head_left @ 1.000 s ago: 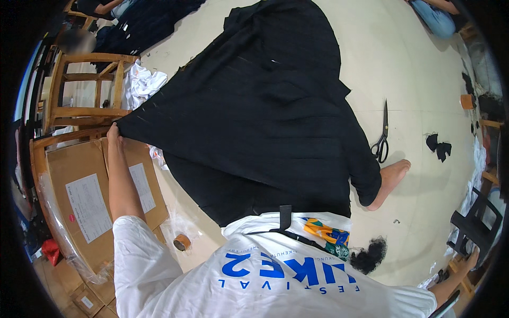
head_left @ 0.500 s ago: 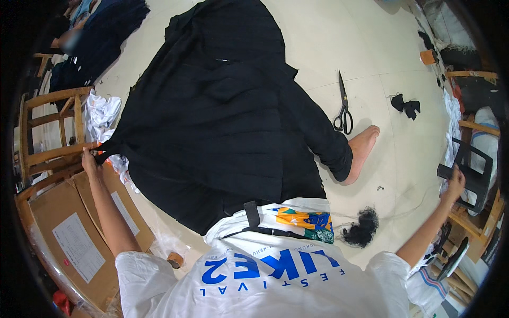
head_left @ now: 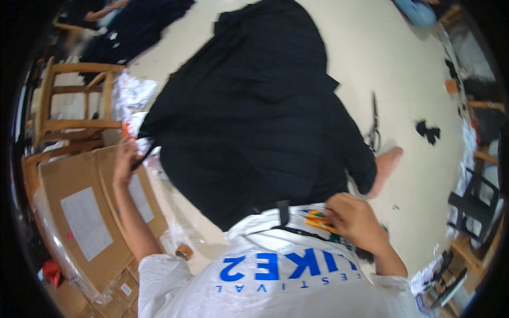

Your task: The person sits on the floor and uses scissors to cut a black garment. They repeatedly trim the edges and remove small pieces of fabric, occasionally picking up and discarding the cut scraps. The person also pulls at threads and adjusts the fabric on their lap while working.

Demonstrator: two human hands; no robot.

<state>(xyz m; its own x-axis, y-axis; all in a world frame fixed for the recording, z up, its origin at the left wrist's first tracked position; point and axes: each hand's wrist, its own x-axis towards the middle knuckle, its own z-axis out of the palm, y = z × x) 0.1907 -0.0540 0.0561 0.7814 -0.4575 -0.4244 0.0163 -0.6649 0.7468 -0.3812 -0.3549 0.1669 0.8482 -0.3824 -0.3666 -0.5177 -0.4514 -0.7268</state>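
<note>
A large black cloth (head_left: 249, 116) lies spread over my legs and the floor. At its left edge my left hand (head_left: 125, 159) is closed on a narrow black strip of it. My right hand (head_left: 352, 220) has curled fingers over the white and orange patterned cloth (head_left: 318, 220) at my waist; whatever it pinches is hidden. Black-handled scissors (head_left: 375, 127) rest on the floor beside my bare foot (head_left: 387, 169), which shows past the cloth. A tangle of black thread (head_left: 366, 256) is mostly covered by my right forearm.
Cardboard boxes (head_left: 111, 188) and a wooden chair frame (head_left: 79, 125) stand close on the left. Black scraps (head_left: 428, 131) lie on the floor at right, near a black plastic frame (head_left: 472, 212). Another person's arm (head_left: 106, 10) shows at far left, by dark cloth.
My right hand has come from the black object at far right in to my waist. My left hand still holds the black strip, now slacker and nearer. The view has shifted.
</note>
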